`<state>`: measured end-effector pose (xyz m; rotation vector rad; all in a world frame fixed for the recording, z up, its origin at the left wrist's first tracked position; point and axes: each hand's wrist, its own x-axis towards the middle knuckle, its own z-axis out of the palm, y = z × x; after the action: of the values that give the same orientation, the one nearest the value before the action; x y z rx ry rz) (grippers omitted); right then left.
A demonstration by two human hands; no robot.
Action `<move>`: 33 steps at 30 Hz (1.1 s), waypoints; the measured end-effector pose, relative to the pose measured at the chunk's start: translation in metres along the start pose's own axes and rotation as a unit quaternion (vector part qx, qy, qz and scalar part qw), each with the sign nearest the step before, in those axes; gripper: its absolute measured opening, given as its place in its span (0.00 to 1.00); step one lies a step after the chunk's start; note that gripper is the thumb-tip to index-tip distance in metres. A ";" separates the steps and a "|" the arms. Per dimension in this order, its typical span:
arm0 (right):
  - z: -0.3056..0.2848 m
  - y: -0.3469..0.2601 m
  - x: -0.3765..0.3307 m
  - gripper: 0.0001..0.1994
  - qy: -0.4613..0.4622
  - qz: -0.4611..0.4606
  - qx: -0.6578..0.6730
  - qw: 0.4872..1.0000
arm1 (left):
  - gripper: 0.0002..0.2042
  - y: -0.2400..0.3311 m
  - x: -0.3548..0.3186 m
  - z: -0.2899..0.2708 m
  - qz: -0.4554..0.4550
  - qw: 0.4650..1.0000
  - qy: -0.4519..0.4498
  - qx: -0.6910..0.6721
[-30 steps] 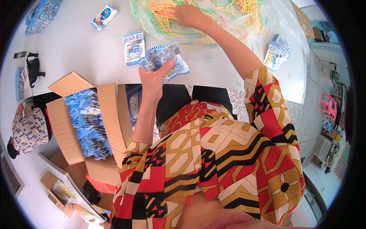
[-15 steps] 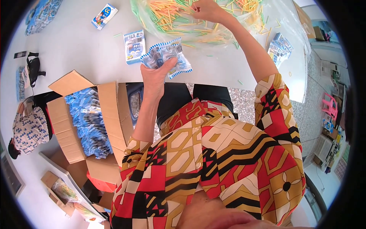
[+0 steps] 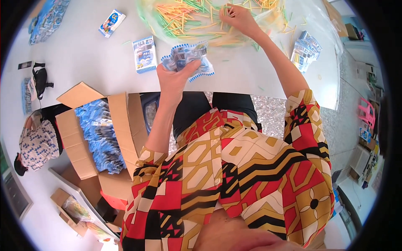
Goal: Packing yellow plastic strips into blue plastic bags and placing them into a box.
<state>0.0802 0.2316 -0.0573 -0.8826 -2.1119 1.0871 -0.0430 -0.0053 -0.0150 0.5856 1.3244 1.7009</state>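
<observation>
My left hand (image 3: 175, 79) is closed round a crinkled blue-and-white plastic packet (image 3: 184, 53) with striped edges, its thumb across the front. Over the far side of the table, my right hand (image 3: 238, 20) has its fingers curled together among thin orange, yellow and green sticks (image 3: 178, 19). What its fingertips pinch, if anything, is too small to make out. Those sticks lie heaped on a clear plastic bag (image 3: 146, 21). Left of the held packet lies a flat blue-and-white packet (image 3: 144, 54).
An open cardboard box (image 3: 121, 113) full of blue packets (image 3: 100, 134) stands left of my legs. More packets (image 3: 306, 50) lie at the table's right, and a small box (image 3: 112, 23) at the far left. Another person (image 3: 39, 144) sits at left, beside a black bag (image 3: 40, 81).
My right hand has shifted slightly right and nearer, still among the sticks. My left hand has moved a little right, with the packet still in it.
</observation>
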 end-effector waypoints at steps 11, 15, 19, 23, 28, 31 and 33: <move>-0.044 -0.115 -0.013 0.09 -0.161 0.117 0.344 0.918 | 0.09 -0.006 0.015 0.010 0.035 0.998 -0.030 0.048; -0.050 -0.124 -0.018 0.08 -0.232 0.124 0.319 0.911 | 0.09 -0.009 0.018 0.014 0.031 0.997 -0.029 0.069; -0.049 -0.121 -0.018 0.09 -0.278 0.133 0.272 0.911 | 0.09 -0.010 0.020 0.014 0.030 0.996 -0.030 0.073; -0.047 -0.120 -0.017 0.09 -0.296 0.125 0.209 0.924 | 0.09 -0.009 0.020 0.016 0.034 0.996 -0.026 0.084; -0.045 -0.127 -0.015 0.10 -0.307 0.105 0.175 0.929 | 0.09 -0.014 0.020 0.015 0.061 0.989 -0.036 0.128; -0.041 -0.131 -0.017 0.10 -0.294 0.103 0.160 0.937 | 0.10 -0.015 0.020 0.014 0.067 0.986 -0.039 0.149; -0.039 -0.129 -0.018 0.11 -0.280 0.110 0.156 0.941 | 0.10 -0.014 0.020 0.016 0.068 0.987 -0.040 0.142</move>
<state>0.0832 0.1782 0.0676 -0.7193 -2.2074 1.9168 -0.0357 0.0208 -0.0256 0.9173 1.5103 1.5863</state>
